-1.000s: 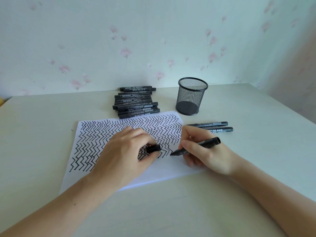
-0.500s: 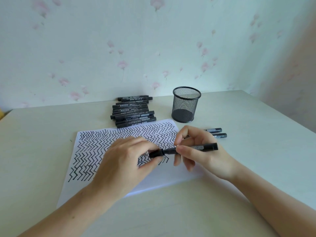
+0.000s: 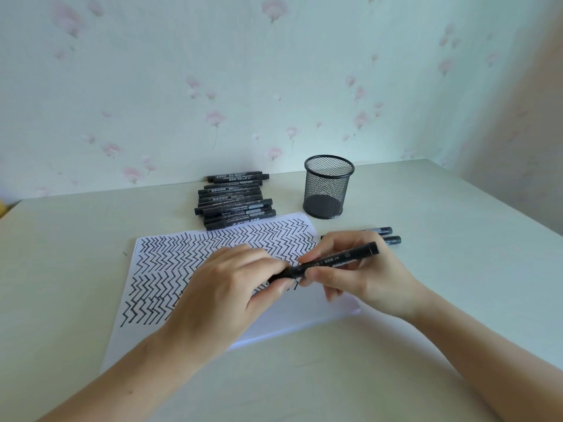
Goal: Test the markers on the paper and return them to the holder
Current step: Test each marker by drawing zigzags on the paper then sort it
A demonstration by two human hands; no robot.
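Note:
A black marker point(image 3: 338, 259) lies level above the paper point(image 3: 189, 263), held at both ends. My right hand point(image 3: 359, 275) grips its barrel. My left hand point(image 3: 231, 287) pinches the cap end, and the cap sits on the marker. The white paper is covered with black zigzag lines. A black mesh holder point(image 3: 328, 187) stands upright behind the paper with nothing visible inside. A stack of several black markers point(image 3: 233, 201) lies to its left. Two more markers point(image 3: 387, 235) lie on the table behind my right hand.
The pale table point(image 3: 441, 226) meets a flowered wall at the back and ends at a right edge near the far corner. A yellow object point(image 3: 2, 208) peeks in at the far left.
One second ago the cap was off in my left hand and the tip was on the paper. The marker has been lifted level and the cap pushed onto it. The camera tilted up.

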